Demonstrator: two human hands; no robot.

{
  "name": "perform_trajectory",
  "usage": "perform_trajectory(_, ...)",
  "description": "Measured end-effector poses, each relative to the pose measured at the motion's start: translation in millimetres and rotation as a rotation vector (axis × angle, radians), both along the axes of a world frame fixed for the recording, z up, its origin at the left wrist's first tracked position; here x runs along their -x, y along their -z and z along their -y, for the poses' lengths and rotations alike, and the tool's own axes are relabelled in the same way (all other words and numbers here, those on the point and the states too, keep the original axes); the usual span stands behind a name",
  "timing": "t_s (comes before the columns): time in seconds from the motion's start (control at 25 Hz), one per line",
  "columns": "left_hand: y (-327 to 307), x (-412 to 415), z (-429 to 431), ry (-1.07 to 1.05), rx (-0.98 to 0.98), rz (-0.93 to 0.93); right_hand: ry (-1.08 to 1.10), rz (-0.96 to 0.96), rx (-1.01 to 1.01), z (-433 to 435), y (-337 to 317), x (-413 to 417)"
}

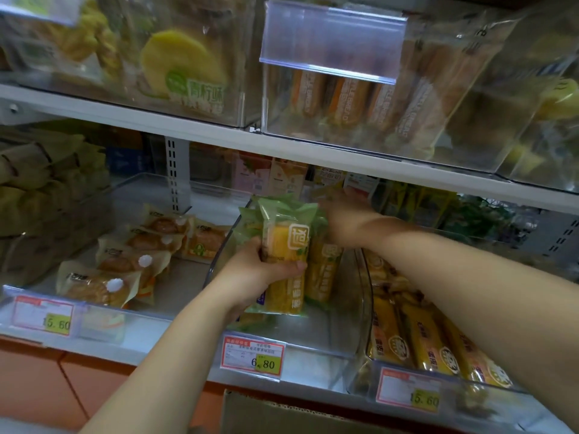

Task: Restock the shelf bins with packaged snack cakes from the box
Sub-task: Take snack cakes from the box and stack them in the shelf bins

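Restock in progress: you're loading snack cakes (286,245) into the middle bin (316,335) on the lower shelf.
Your left hand (266,272) grips about three cakes, upright, over the bin's front half. Your right hand (341,220) reaches toward the bin's back; it's blurred, so I can't tell its grip. At least one standing pack (322,274) is beside them. One box (282,415) sits below the shelf edge. Next: seat the bundle upright and let go.

Two hands (250,270) (344,225), three price tags (42,316) (252,357) (410,393) (yellow-stickered)
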State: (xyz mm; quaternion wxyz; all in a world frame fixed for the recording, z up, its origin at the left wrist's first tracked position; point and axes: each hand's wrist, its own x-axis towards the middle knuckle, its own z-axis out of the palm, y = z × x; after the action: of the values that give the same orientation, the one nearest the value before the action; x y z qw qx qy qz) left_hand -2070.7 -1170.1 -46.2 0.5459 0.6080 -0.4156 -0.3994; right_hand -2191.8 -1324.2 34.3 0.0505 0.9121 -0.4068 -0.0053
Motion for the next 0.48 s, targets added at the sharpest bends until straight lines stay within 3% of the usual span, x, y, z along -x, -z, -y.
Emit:
perform_trajectory(0.08, -1, 2, -2, -0.021, -0.009, 0.054, -0.059, 0.437, -0.310, -28, -12, 9)
perform_trajectory(0.12, -2, 3, -2, -0.015, -0.023, 0.095, -0.079, 0.522, -0.483, -44, -15, 12)
perform_trajectory(0.16, -3, 5, -3, 0.000, -0.046, 0.160, -0.077, 0.519, -0.572, -55, -14, 15)
perform_trajectory(0.28, -17, -1, -13, 0.021, -0.074, 0.478, 0.048, 0.473, -0.523, -62, -3, 19)
perform_trajectory(0.4, -36, -24, -24, -0.309, 0.026, 1.198, 0.143, 0.364, -0.500, -60, 2, 18)
perform_trajectory(0.44, -38, -32, -26, -0.371, -0.022, 1.358, 0.156, 0.346, -0.498, -60, 6, 17)
perform_trajectory(0.48, -36, -39, -27, -0.348, -0.138, 1.391, 0.163, 0.353, -0.501, -61, 9, 14)
